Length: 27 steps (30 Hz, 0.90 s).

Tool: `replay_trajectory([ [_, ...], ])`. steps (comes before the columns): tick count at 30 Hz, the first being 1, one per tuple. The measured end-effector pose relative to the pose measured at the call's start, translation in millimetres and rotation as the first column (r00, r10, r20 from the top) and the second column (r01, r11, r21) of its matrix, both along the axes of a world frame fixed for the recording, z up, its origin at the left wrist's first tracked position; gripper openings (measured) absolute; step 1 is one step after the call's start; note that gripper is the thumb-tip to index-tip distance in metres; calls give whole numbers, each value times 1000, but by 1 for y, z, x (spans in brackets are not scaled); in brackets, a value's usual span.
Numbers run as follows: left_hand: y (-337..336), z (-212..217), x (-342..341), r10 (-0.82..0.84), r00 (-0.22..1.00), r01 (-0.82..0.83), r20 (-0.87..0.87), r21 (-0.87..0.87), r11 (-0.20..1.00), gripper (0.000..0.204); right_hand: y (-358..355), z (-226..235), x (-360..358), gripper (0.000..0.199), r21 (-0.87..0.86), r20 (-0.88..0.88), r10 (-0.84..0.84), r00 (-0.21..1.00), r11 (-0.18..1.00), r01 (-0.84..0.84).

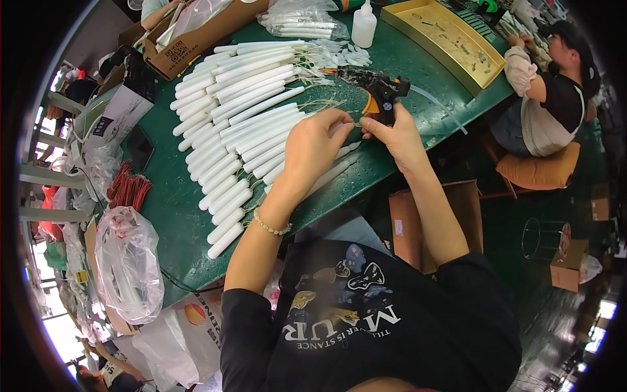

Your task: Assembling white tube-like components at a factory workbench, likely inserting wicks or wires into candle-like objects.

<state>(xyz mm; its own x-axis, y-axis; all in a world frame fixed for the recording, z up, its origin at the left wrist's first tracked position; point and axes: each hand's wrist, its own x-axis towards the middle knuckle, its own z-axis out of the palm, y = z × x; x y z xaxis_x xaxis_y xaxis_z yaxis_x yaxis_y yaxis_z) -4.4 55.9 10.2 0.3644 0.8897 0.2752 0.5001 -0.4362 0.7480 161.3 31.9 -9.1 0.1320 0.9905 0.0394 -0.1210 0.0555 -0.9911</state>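
Note:
My left hand (315, 145) is closed in a pinch, its fingertips on fine thin wires (357, 124). My right hand (394, 134) meets it there, thumb and fingers pinching at the same wires. A black glue gun (367, 81) with an orange trigger points left just beyond; its handle reaches down to my right hand, and whether that hand bears any of it I cannot tell. Rows of white candle-shaped tubes (255, 85) with thin wires at their ends cover the table to the left. Another white tube (332, 176) lies partly under my left wrist.
The green table (171, 243) also carries a white squeeze bottle (364, 26), a gold tray (450, 39) with small parts, bagged tubes (304, 19), red wires (128, 188) and a plastic bag (129, 264). A cardboard box (465, 209) stands below the near edge. Another person (545, 91) sits at right.

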Motion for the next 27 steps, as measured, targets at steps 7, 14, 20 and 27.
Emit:
replay_trajectory([
  [7,4,-2,-1,7,1000,-7,5,36,999,18,-1,4,-4,38,60,-76,-53,996,997,57],
  [14,7,1,-2,54,998,-54,26,-15,998,14,-28,15,17,35,46,-53,-165,985,985,167],
  [20,9,-9,-7,85,996,-85,3,39,996,17,-41,1,26,29,-40,-123,-271,955,963,268],
  [27,10,-5,-6,107,994,-108,36,8,994,18,-45,-4,27,24,-101,-175,-127,976,989,111],
])
